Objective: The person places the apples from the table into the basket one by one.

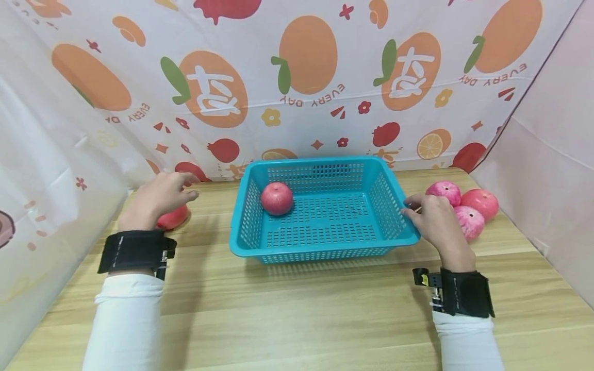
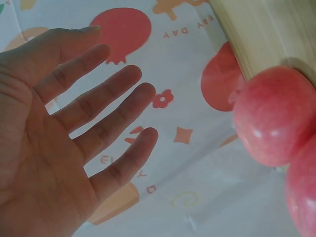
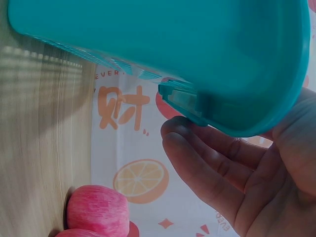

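Observation:
A turquoise plastic basket (image 1: pixel 320 252) with slotted sides sits near the back of the wooden table. One round red fruit (image 1: pixel 277 199), apple-like, lies inside at its left end. My right hand (image 1: pixel 433 219) grips the basket's right rim; the right wrist view shows the fingers curled under the rim (image 3: pixel 247 126). My left hand (image 1: pixel 158 198) hovers at the left with fingers spread and nothing in it. Just below it is a red fruit (image 1: pixel 174 217), partly hidden by the hand. The left wrist view has two such fruits, the nearer-to-hand one (image 2: pixel 274 116) touching the other (image 2: pixel 303 187).
Right of the basket, beside my right hand, several pink-red fruits cluster: a striped one (image 1: pixel 469 222), a smoother red one (image 1: pixel 480 204) and another striped one (image 1: pixel 444 191). A fruit-printed cloth (image 1: pixel 301 123) hangs behind the table (image 1: pixel 297 314), with pale sheets at both sides.

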Demonstrator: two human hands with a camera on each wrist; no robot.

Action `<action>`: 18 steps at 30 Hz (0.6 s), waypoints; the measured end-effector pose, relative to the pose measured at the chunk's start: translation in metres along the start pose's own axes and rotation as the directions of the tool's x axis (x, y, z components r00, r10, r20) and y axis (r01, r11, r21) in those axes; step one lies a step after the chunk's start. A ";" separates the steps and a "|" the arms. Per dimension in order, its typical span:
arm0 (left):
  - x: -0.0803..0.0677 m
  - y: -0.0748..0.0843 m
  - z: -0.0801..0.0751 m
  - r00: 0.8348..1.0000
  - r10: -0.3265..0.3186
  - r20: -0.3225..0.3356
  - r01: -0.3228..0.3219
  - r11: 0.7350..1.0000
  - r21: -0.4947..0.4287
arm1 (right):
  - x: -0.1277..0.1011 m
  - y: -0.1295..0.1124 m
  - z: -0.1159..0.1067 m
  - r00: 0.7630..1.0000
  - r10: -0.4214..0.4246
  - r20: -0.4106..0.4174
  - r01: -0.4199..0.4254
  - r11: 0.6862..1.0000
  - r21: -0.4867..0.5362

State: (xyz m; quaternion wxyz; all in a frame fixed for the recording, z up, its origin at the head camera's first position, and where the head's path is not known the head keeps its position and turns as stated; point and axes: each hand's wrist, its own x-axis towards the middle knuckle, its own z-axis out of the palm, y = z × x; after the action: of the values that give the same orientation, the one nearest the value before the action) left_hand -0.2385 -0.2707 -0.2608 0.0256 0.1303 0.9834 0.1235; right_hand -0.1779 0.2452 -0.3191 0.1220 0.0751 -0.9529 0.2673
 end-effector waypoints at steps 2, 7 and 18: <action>-0.002 -0.003 0.000 1.000 -0.017 0.012 0.017 1.000 0.001 | 0.000 0.000 0.000 1.000 0.001 0.001 -0.001 1.000 0.000; -0.004 -0.007 0.001 0.999 -0.036 0.020 0.036 0.999 0.005 | 0.000 0.000 0.000 1.000 0.004 -0.004 -0.004 1.000 0.000; -0.009 -0.024 0.004 0.998 -0.062 0.021 0.061 0.998 0.012 | 0.001 -0.001 0.001 1.000 -0.007 -0.004 0.007 1.000 -0.001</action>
State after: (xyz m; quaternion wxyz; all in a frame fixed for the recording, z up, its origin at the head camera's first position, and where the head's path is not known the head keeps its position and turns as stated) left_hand -0.2358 -0.2940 -0.2705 0.0393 0.1014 0.9873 0.1156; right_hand -0.1790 0.2436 -0.3192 0.1250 0.0778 -0.9525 0.2666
